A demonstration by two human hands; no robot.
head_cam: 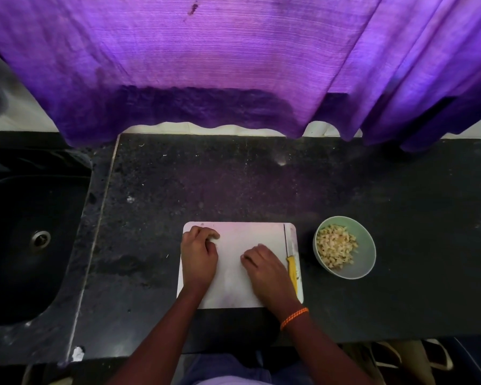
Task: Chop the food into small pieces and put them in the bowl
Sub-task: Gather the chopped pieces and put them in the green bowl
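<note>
One white cutting board (233, 273) lies on the dark stone table (206, 184), and both hands rest on it. The left hand (199, 252) sits at the board's left edge with its fingers curled under, knuckles up; whether it holds anything cannot be told. The right hand (261, 263) lies flat-backed near the middle, fingertips bent down onto the board, nothing visible in its grasp. An orange bracelet (294, 318) circles the right wrist.

One knife (290, 258) with a yellow handle lies along the board's right edge, blade pointing away from the person, just beside the right hand and untouched. One pale green bowl (367, 254) stands on the table to the right of the board, near it but apart, and holds the chopped food (336, 250), a heap of small pale pieces.

A dark sink (20, 232) with one drain is set into the left of the table. A purple curtain (206, 65) hangs along the far edge.
</note>
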